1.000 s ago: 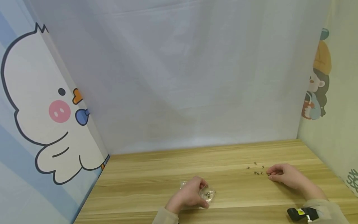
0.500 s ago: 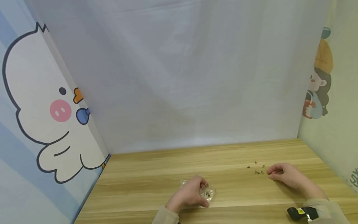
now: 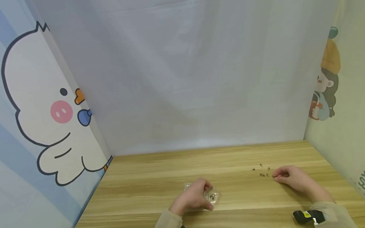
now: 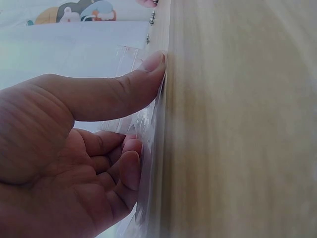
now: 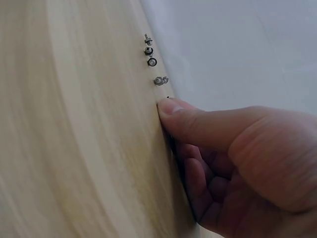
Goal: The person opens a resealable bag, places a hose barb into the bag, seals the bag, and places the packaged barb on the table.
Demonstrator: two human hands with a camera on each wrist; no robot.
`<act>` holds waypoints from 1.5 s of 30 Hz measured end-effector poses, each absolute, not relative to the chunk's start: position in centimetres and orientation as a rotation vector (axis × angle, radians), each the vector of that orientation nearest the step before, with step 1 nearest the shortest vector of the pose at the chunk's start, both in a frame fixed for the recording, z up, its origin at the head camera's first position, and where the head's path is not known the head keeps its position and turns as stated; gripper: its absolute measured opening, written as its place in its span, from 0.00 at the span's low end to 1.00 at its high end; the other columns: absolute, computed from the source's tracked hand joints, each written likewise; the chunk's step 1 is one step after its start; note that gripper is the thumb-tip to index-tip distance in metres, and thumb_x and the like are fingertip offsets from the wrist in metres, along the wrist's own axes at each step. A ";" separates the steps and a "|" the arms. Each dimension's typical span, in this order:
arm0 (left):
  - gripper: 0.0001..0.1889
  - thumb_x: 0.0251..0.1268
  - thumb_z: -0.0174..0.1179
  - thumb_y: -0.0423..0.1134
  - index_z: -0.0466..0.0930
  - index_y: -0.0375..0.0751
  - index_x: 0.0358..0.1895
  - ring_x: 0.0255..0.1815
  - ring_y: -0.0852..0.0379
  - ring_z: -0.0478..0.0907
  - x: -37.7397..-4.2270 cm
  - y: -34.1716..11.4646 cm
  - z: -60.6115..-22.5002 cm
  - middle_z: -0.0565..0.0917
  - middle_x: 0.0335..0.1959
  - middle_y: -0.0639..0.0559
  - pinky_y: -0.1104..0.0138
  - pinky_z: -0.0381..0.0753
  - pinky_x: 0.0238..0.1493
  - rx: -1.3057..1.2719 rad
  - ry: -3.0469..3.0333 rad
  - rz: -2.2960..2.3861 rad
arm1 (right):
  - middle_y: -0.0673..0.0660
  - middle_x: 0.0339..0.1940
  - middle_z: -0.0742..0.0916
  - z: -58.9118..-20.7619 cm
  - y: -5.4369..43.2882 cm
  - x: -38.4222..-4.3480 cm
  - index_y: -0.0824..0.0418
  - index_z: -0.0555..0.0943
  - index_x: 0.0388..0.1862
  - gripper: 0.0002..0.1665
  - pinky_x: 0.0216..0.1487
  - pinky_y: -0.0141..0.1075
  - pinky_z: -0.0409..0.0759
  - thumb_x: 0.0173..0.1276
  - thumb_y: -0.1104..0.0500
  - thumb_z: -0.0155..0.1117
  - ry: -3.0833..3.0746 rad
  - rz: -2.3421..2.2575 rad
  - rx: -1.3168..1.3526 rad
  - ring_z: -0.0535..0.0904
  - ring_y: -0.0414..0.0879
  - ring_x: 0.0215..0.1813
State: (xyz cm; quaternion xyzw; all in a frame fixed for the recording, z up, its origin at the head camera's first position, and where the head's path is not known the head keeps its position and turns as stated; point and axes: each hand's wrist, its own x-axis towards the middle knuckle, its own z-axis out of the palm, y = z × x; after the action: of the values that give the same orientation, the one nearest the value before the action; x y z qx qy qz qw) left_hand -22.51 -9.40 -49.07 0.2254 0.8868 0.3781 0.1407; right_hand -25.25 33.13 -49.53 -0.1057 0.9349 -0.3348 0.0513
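Note:
On the wooden table, my left hand point(image 3: 194, 196) holds a clear plastic bag point(image 3: 216, 193), thumb at one edge and fingers curled by the other. A few small metal screws point(image 3: 212, 197) show through the film. In the left wrist view the bag point(image 4: 143, 119) stands parted between thumb and fingers. To the right, my right hand point(image 3: 292, 179) is low at the table with thumb and index finger pinched together. A tiny dark tip of a screw point(image 5: 168, 97) shows at those fingertips; the rest is hidden. Several loose screws point(image 5: 152, 62) lie just beyond the right fingertips.
The wooden tabletop point(image 3: 137, 190) meets a pale grey backdrop point(image 3: 182, 95) at the back. Printed cloth panels stand left point(image 3: 31, 104) and right point(image 3: 345, 133). A black device point(image 3: 309, 218) is strapped at my right wrist.
Both hands keep almost the same place and pose. The dark bit at the right fingertips shows less than before; the head view has shifted slightly.

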 end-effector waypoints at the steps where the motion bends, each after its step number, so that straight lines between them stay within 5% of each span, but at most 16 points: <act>1: 0.34 0.42 0.87 0.30 0.80 0.36 0.55 0.46 0.59 0.76 -22.5 -9.4 -49.0 0.79 0.48 0.53 0.62 0.80 0.57 0.651 2.560 1.092 | 0.50 0.41 0.89 -49.5 33.1 -25.2 0.63 0.88 0.46 0.09 0.46 0.40 0.79 0.75 0.57 0.72 2.844 -1.015 -0.320 0.82 0.44 0.44; 28: 0.34 0.41 0.88 0.29 0.80 0.36 0.55 0.44 0.59 0.76 -22.6 -9.5 -49.3 0.80 0.47 0.53 0.63 0.80 0.56 0.659 2.565 1.113 | 0.52 0.45 0.90 -49.3 33.3 -25.4 0.61 0.88 0.47 0.10 0.51 0.41 0.79 0.79 0.55 0.68 2.838 -1.030 -0.365 0.81 0.44 0.48; 45: 0.35 0.41 0.87 0.30 0.79 0.35 0.56 0.45 0.59 0.77 -22.7 -9.4 -49.2 0.80 0.48 0.52 0.62 0.81 0.57 0.649 2.567 1.089 | 0.48 0.44 0.89 -48.0 28.8 -24.9 0.58 0.88 0.46 0.08 0.50 0.37 0.80 0.77 0.55 0.71 2.769 -1.123 -0.554 0.81 0.40 0.47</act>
State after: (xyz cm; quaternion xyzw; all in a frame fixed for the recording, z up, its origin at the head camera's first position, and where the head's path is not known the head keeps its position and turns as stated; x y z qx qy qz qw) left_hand -22.69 -9.43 -49.19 0.2245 0.8879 0.3767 0.1391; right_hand -24.87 28.80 -48.02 -0.1821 0.9099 -0.3691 0.0510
